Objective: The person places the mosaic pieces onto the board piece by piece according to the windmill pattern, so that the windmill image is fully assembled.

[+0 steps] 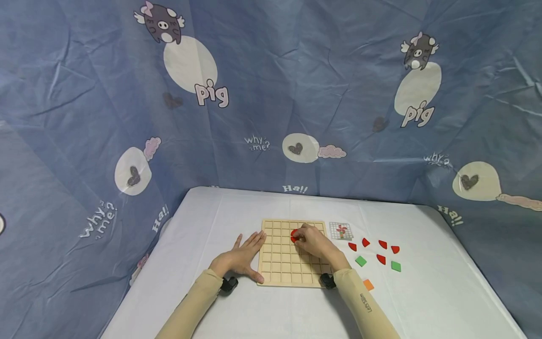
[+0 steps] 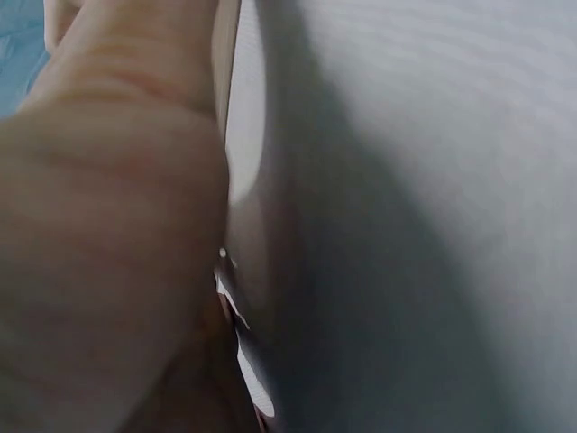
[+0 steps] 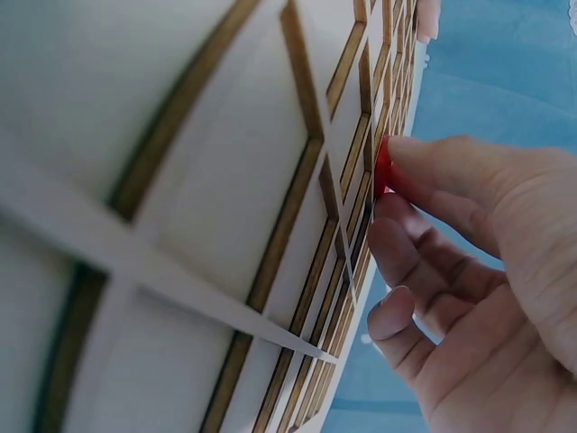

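Note:
A light wooden grid board (image 1: pixel 275 266) lies flat on the table. My left hand (image 1: pixel 242 256) rests at its left edge with fingers spread and thumb near the lower left corner; close up in the left wrist view, the hand (image 2: pixel 108 216) fills the left side. My right hand (image 1: pixel 315 241) is over the upper right part of the board. Its thumb and forefinger pinch a red piece (image 3: pixel 382 167) against the grid, partly hidden by the fingertips. Red with a rounded edge (image 1: pixel 294 232) shows beside these fingertips in the head view.
Right of the board lie a pattern card (image 1: pixel 341 230) with a red flower-like figure, several loose red quarter-round pieces (image 1: pixel 381 259), two green squares (image 1: pixel 395 266) and an orange piece (image 1: pixel 368 285) partly behind the right sleeve. A blue printed cloth (image 1: pixel 262 117) hangs behind the white table (image 1: pixel 237 212).

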A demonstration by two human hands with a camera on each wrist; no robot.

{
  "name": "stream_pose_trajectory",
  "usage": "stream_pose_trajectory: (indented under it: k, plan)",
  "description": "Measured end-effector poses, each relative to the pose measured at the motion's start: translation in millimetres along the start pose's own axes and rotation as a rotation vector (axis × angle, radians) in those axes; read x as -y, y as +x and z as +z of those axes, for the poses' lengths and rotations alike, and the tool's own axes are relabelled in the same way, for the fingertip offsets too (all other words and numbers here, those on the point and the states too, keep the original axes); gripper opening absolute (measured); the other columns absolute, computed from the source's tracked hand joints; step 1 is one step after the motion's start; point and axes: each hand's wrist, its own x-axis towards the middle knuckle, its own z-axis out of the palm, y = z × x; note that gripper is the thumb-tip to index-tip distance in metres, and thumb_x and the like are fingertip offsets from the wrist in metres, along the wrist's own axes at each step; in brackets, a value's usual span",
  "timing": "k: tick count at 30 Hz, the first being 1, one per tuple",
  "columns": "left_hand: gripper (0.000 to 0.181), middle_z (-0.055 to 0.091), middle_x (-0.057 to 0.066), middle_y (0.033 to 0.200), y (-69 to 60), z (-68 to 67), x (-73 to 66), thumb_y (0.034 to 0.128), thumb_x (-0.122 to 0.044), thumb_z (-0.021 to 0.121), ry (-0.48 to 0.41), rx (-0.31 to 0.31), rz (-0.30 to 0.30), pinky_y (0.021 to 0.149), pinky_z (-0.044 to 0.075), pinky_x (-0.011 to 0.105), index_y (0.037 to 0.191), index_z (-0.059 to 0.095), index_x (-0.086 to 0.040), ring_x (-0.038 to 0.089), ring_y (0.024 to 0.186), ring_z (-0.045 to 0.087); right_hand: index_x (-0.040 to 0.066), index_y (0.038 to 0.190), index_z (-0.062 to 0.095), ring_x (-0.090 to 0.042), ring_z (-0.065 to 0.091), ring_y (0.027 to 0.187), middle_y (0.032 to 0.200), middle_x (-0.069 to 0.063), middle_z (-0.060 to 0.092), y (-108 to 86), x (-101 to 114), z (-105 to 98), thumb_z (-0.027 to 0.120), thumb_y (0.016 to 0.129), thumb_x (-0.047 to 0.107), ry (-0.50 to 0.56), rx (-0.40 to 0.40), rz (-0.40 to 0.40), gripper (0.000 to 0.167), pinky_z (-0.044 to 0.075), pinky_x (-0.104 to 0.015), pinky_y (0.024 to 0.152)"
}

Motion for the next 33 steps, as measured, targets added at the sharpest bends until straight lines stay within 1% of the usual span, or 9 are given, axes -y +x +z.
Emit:
stream_pose_trajectory:
  k: [6, 12, 19, 24, 27, 33]
  plan:
    - [0.136, -0.001, 0.007, 0.164, 1.0, 1.0, 1.3, 0.0588, -0.07, 0.076, 0.005, 0.007, -0.003, 0.118, -0.004, 0.062, 0.156, 0.004, -0.007, 0.027, 0.152, -0.001, 0.009, 0.105, 0.071, -0.018, 0.063, 0.094, 0.102, -0.003, 0.065, 0.4, 1, 0, 0.069, 0.088, 0.01, -0.006, -0.011, 0.008, 0.017, 0.055, -0.034, 0.079]
    - [0.136, -0.002, 0.007, 0.164, 1.0, 0.4, 1.5, 0.0592, -0.07, 0.076, 0.004, 0.009, -0.002, 0.118, -0.004, 0.062, 0.156, 0.003, -0.008, 0.027, 0.152, -0.001, 0.008, 0.1, 0.07, -0.015, 0.064, 0.09, 0.1, -0.002, 0.065, 1.7, 3, 0, 0.071, 0.087, 0.011, 0.037, -0.025, 0.054, 0.014, 0.055, -0.031, 0.076]
    - [0.136, -0.001, 0.007, 0.164, 0.6, 0.4, 1.4, 0.0598, -0.07, 0.075, 0.018, 0.01, 0.006, 0.117, -0.004, 0.063, 0.156, 0.003, -0.007, 0.028, 0.152, -0.001, 0.009, 0.095, 0.07, -0.013, 0.062, 0.086, 0.096, -0.001, 0.064, 2.3, 3, 0, 0.073, 0.086, 0.011, 0.033, -0.04, 0.06, 0.01, 0.054, -0.03, 0.074]
    - [0.136, -0.001, 0.008, 0.164, -0.1, 0.3, 0.6, 0.0602, -0.071, 0.075, 0.024, 0.007, 0.01, 0.117, -0.003, 0.064, 0.156, 0.003, -0.007, 0.028, 0.152, 0.0, 0.009, 0.096, 0.07, -0.012, 0.062, 0.086, 0.097, -0.001, 0.064, 1.4, 4, 0, 0.072, 0.086, 0.012, 0.045, -0.038, 0.063, 0.01, 0.054, -0.03, 0.075]
    - [0.136, -0.001, 0.008, 0.164, -0.8, -0.3, -0.2, 0.0597, -0.07, 0.075, 0.018, 0.007, 0.007, 0.117, -0.003, 0.063, 0.156, 0.003, -0.007, 0.028, 0.152, -0.001, 0.009, 0.097, 0.07, -0.01, 0.062, 0.084, 0.096, -0.001, 0.065, 0.0, 3, -2, 0.071, 0.087, 0.013, 0.049, -0.042, 0.065, 0.011, 0.054, -0.028, 0.072]
    - [0.135, 0.0, 0.009, 0.164, -1.5, 0.4, 0.1, 0.0595, -0.07, 0.075, 0.013, 0.003, 0.011, 0.117, -0.002, 0.064, 0.156, 0.004, -0.006, 0.029, 0.151, 0.0, 0.009, 0.1, 0.069, -0.008, 0.058, 0.079, 0.092, 0.001, 0.065, -6.6, 1, -13, 0.068, 0.09, 0.014, 0.067, -0.089, 0.09, 0.012, 0.051, -0.025, 0.066]
